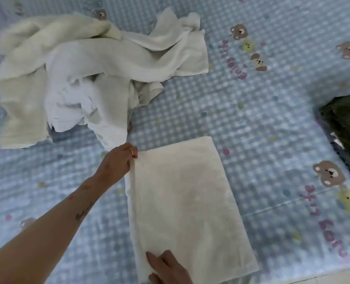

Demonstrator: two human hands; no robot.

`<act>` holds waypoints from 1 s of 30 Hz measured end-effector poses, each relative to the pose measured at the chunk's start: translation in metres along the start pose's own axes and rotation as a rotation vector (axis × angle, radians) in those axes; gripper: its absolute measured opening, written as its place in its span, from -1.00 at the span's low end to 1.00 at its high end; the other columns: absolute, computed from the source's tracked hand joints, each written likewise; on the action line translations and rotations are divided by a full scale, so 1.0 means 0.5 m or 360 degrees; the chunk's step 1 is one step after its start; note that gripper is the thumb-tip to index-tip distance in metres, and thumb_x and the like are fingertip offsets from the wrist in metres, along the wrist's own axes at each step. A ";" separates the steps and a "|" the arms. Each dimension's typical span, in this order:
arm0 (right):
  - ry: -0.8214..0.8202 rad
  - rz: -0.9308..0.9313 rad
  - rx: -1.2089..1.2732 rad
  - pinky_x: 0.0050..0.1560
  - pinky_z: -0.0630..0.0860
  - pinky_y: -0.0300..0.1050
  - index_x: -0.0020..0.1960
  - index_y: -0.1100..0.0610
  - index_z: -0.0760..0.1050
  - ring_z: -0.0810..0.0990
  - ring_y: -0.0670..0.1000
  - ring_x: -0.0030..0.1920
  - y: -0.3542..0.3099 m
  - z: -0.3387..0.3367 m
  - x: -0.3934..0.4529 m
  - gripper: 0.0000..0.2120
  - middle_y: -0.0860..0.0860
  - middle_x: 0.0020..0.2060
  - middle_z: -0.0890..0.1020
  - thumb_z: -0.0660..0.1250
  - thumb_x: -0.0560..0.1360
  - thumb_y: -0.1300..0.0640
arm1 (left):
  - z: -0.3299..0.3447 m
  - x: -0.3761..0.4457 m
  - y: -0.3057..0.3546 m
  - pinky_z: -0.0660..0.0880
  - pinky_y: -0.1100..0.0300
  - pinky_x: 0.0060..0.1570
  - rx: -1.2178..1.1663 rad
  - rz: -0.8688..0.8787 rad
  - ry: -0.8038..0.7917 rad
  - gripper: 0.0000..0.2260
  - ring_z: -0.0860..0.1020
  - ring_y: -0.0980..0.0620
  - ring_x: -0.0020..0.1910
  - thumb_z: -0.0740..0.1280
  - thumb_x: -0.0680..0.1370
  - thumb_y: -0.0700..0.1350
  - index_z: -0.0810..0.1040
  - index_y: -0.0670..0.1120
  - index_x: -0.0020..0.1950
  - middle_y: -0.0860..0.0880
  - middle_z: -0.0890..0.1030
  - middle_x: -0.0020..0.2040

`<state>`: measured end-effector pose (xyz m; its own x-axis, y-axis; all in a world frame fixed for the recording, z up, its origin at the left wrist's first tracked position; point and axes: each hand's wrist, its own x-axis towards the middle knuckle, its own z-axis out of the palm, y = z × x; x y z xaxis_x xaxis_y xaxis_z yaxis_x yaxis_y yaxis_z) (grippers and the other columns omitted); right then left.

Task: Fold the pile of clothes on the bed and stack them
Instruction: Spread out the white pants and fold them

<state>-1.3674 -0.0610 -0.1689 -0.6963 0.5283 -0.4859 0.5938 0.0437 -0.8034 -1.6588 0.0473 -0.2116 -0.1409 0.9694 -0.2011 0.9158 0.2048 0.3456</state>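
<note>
A folded cream cloth (186, 206) lies flat as a long rectangle on the bed, near the front edge. My left hand (118, 160) pinches its far left corner, fingers curled on the layered edge. My right hand (165, 267) rests on the near left part of the cloth with a finger stretched out along the fold. An unfolded pile of white and cream cloths (84, 74) sits crumpled at the far left of the bed.
The bed sheet (251, 111) is light blue check with bear prints. A dark green bundle (348, 128) lies at the right edge. The bed's front edge and a strip of floor (333, 277) show at the bottom right.
</note>
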 end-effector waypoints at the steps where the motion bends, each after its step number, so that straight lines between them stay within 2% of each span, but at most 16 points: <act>1: -0.0117 -0.0051 -0.0023 0.02 0.33 -0.50 0.37 0.09 0.37 0.50 0.01 -0.06 -0.002 0.024 0.015 -0.67 -0.02 -0.10 0.36 0.12 0.63 0.21 | 0.009 -0.019 -0.018 0.44 0.24 -0.17 -0.0002 -0.0051 0.0025 -0.78 0.63 -0.10 -0.16 0.30 0.35 -0.49 0.59 -0.21 -0.16 -0.09 0.62 -0.11; 3: -0.0292 -0.0030 -0.0035 0.08 0.34 -0.39 0.41 0.07 0.34 0.50 -0.12 -0.10 -0.011 0.044 0.038 -0.64 0.03 0.01 0.40 0.12 0.63 0.11 | 0.030 -0.044 -0.039 0.50 0.16 -0.09 -0.0026 -0.0135 0.0061 -0.81 0.62 -0.11 -0.06 0.27 0.44 -0.41 0.60 -0.20 -0.06 -0.11 0.61 -0.02; 4: -0.0422 -0.0044 -0.0252 0.10 0.37 -0.34 0.40 0.10 0.36 0.53 -0.09 -0.04 -0.006 0.045 0.050 -0.61 0.07 0.06 0.46 0.20 0.60 0.05 | 0.043 -0.056 -0.044 0.51 0.11 0.02 -0.0042 -0.0231 0.0023 -0.79 0.58 -0.12 0.07 0.25 0.49 -0.36 0.59 -0.18 0.05 -0.11 0.58 0.10; 6: -0.0103 -0.0102 -0.0577 0.01 0.48 -0.32 0.23 0.12 0.56 0.62 -0.09 -0.03 0.004 0.037 0.065 -0.55 0.03 0.02 0.62 0.42 0.42 -0.08 | 0.072 -0.088 -0.034 0.38 0.09 0.30 -0.0157 -0.0489 0.0007 -0.67 0.39 -0.05 0.36 0.15 0.59 -0.21 0.46 -0.04 0.33 -0.03 0.41 0.38; 7: 0.0039 -0.0167 -0.0560 -0.01 0.51 -0.29 0.19 0.10 0.59 0.63 -0.08 0.01 0.013 0.022 0.070 -0.58 0.01 0.03 0.64 0.42 0.41 -0.07 | 0.095 -0.110 -0.016 0.28 0.08 0.39 -0.0272 -0.0567 0.0080 -0.63 0.29 0.01 0.44 0.10 0.61 -0.18 0.37 0.02 0.41 0.03 0.31 0.46; 8: 0.0147 -0.0250 -0.0571 0.08 0.50 -0.21 0.24 0.10 0.55 0.58 -0.05 0.13 0.025 0.007 0.088 -0.61 0.03 0.14 0.62 0.32 0.48 -0.05 | 0.116 -0.136 0.009 0.21 0.05 0.44 -0.0366 -0.0536 0.0218 -0.60 0.22 0.03 0.47 0.06 0.61 -0.18 0.31 0.01 0.45 0.03 0.26 0.49; 10: 0.0172 -0.0271 -0.0865 0.33 0.29 0.00 0.40 0.08 0.40 0.35 0.06 0.39 0.053 -0.039 0.132 -0.56 0.06 0.38 0.42 0.10 0.57 -0.03 | 0.165 -0.187 0.068 0.12 0.00 0.47 -0.0209 -0.0210 0.0163 -0.57 0.16 -0.07 0.50 0.06 0.61 -0.16 0.24 -0.16 0.48 -0.10 0.20 0.51; 11: 0.0155 -0.0242 -0.1068 0.37 0.19 0.08 0.43 0.06 0.35 0.29 0.10 0.44 0.072 -0.068 0.154 -0.54 0.07 0.44 0.34 0.06 0.58 -0.03 | 0.195 -0.212 0.083 0.10 0.00 0.45 -0.0060 -0.0067 0.0088 -0.55 0.18 -0.10 0.49 0.06 0.60 -0.10 0.23 -0.19 0.48 -0.12 0.18 0.51; 13: 0.0071 -0.0198 -0.1390 0.39 0.10 0.14 0.42 0.06 0.36 0.33 0.16 0.43 0.120 -0.126 0.190 -0.53 0.07 0.45 0.29 0.00 0.58 -0.05 | 0.228 -0.240 0.091 0.09 -0.01 0.41 0.0024 -0.0129 -0.0016 -0.52 0.26 -0.13 0.46 0.05 0.57 -0.01 0.28 -0.17 0.46 -0.09 0.17 0.50; 15: 0.0046 -0.0064 -0.1536 0.41 0.11 0.17 0.40 0.06 0.40 0.38 0.17 0.39 0.157 -0.193 0.209 -0.47 0.07 0.44 0.30 -0.16 0.62 -0.09 | 0.243 -0.256 0.080 0.01 0.00 0.43 0.0083 -0.0324 -0.0025 -0.48 0.18 -0.14 0.48 -0.01 0.56 0.04 0.22 -0.16 0.48 -0.08 0.12 0.51; 18: 0.0362 0.0180 -0.1509 0.33 0.28 0.26 0.41 0.15 0.38 0.37 0.22 0.39 0.167 -0.280 0.225 -0.38 0.19 0.41 0.37 -0.27 0.63 -0.09 | 0.254 -0.296 0.102 -0.08 0.04 0.49 -0.0329 -0.0806 0.0059 -0.41 -0.04 -0.09 0.52 -0.06 0.57 0.13 -0.06 -0.17 0.51 -0.13 -0.04 0.53; 21: 0.0497 0.0110 -0.1427 0.40 0.23 0.22 0.45 0.22 0.27 0.25 0.21 0.46 0.131 -0.322 0.281 -0.50 0.21 0.45 0.28 -0.04 0.63 -0.03 | 0.255 -0.354 0.189 0.15 0.00 0.42 -0.1004 -0.1647 0.0172 -0.18 0.18 -0.16 0.47 0.31 0.46 0.21 0.00 -0.10 0.54 -0.21 0.18 0.50; 23: 0.0305 -0.0023 -0.1487 0.50 0.08 0.12 0.51 0.19 0.14 0.10 0.11 0.52 0.100 -0.350 0.350 -0.48 0.13 0.50 0.18 0.07 0.61 0.00 | 0.257 -0.382 0.234 0.27 -0.04 0.32 -0.1202 -0.2027 0.0035 0.08 0.33 -0.22 0.36 0.39 0.15 0.37 0.16 -0.19 0.50 -0.23 0.35 0.40; 25: -0.0017 -0.0030 -0.1583 0.52 -0.06 0.06 0.54 0.13 0.01 0.01 0.02 0.54 0.076 -0.366 0.428 -0.42 0.06 0.53 0.12 0.08 0.62 -0.06 | 0.255 -0.399 0.245 0.37 -0.06 0.24 -0.1371 -0.2080 -0.0090 0.09 0.43 -0.24 0.28 0.49 -0.02 0.24 0.32 -0.27 0.39 -0.26 0.44 0.32; 28: -0.0378 0.0103 -0.1734 0.46 0.07 0.02 0.50 0.07 0.12 0.23 0.02 0.46 0.067 -0.369 0.498 -0.41 0.03 0.45 0.31 0.15 0.58 -0.15 | 0.241 -0.401 0.215 0.37 0.04 0.23 -0.1478 -0.2099 -0.0248 -0.11 0.44 -0.16 0.28 0.61 0.14 0.02 0.36 -0.21 0.37 -0.19 0.46 0.32; 30: -0.0355 0.0092 -0.1722 0.28 0.29 -0.06 0.41 0.03 0.29 0.44 0.04 0.29 0.074 -0.383 0.497 -0.51 0.00 0.30 0.47 0.18 0.56 -0.17 | 0.225 -0.400 0.196 0.36 0.16 0.23 -0.1367 -0.2040 -0.0437 -0.23 0.44 -0.06 0.30 0.53 0.32 0.07 0.28 -0.09 0.43 -0.09 0.44 0.36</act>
<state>-1.4411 0.2340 -0.2534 -0.6485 0.3936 -0.6516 0.5910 0.7998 -0.1050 -1.4982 -0.1420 -0.2407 -0.4702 0.0614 -0.8804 -0.2501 0.9474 0.1996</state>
